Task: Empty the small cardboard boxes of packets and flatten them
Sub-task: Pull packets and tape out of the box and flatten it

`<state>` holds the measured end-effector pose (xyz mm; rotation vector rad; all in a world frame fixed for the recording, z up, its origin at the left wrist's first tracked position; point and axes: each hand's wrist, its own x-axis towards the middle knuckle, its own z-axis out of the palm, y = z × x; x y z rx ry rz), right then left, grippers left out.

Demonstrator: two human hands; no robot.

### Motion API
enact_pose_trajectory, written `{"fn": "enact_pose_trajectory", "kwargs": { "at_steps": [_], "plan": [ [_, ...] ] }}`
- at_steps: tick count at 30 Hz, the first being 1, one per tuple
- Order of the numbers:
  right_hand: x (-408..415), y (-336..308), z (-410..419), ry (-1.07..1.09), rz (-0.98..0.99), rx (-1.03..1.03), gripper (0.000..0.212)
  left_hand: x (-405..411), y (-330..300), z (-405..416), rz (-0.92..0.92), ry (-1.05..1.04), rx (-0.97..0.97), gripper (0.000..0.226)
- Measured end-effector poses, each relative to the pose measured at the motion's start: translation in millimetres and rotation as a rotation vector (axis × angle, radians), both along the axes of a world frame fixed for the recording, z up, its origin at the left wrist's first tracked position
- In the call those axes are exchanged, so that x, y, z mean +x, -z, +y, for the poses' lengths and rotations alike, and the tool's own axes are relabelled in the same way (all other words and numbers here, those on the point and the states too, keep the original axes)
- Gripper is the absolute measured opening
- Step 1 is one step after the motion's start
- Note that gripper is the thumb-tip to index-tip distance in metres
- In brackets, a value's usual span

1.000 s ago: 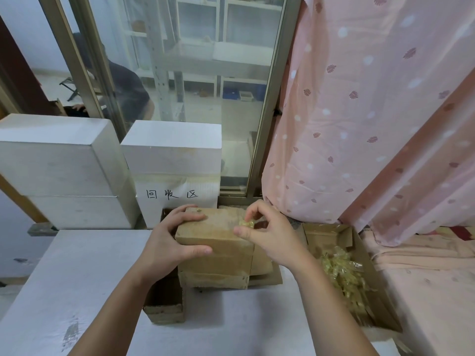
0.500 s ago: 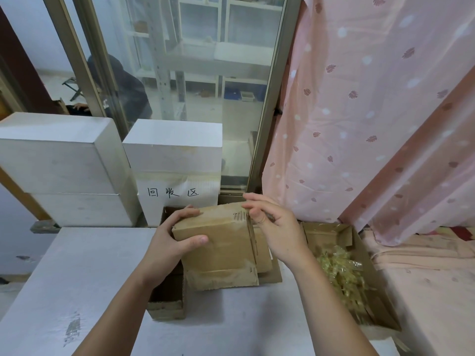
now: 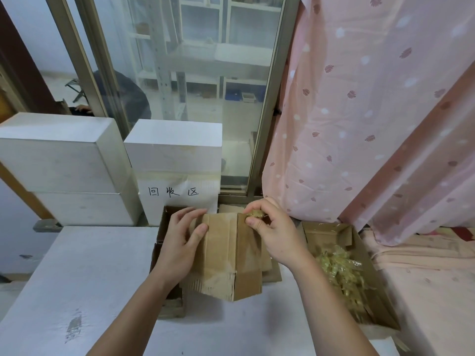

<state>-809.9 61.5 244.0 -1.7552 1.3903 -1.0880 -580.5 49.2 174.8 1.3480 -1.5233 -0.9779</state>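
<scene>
Our right hand pinches a yellowish packet at the small cardboard box's top edge; left hand grips its left side. Box held above the white table; packet-filled carton to the right.

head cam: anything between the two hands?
Only the small cardboard box: left hand grips its left side, right hand pinches a packet at its top edge.

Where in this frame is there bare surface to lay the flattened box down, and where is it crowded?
Free: the white tabletop left of the left hand, bordered behind by the white blocks, and the strip in front of the small cardboard box. Crowded: the open carton of packets beside the right hand, and cardboard behind the box.
</scene>
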Motion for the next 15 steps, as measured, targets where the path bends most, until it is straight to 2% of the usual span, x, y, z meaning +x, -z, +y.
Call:
{"fn": "enact_pose_trajectory", "kwargs": {
  "at_steps": [1,4,6,7,9,12,14,15],
  "plan": [
    [0.4,1.1,0.2,0.004,0.003,-0.008,0.032,-4.1,-4.2,2.0,-0.012,0.020,0.014,0.039],
    [1.6,6.8,-0.9,0.017,0.007,-0.026,0.035,-16.1,-17.0,7.4,-0.105,0.112,0.072,0.101],
    [2.0,7.5,-0.6,0.032,-0.014,-0.023,0.038,-21.5,-22.9,8.7,-0.162,0.136,0.103,0.124],
    [2.3,6.3,0.3,0.040,-0.035,-0.020,0.042,-23.0,-24.3,8.4,-0.184,0.139,0.115,0.128],
    [2.6,5.4,0.3,0.075,-0.083,-0.009,0.047,-25.4,-24.7,8.1,-0.217,0.130,0.109,0.121],
    [5.7,8.7,-0.9,0.132,-0.076,-0.057,0.034,-26.5,-25.1,8.1,-0.220,0.057,0.072,0.102],
    [8.7,12.6,0.9,0.101,-0.083,-0.095,0.029,-26.3,-28.9,7.3,-0.235,-0.019,0.046,0.103],
    [10.0,14.3,2.0,0.077,-0.078,-0.112,0.033,-26.0,-30.7,6.9,-0.249,-0.056,0.032,0.105]
  ]
}}
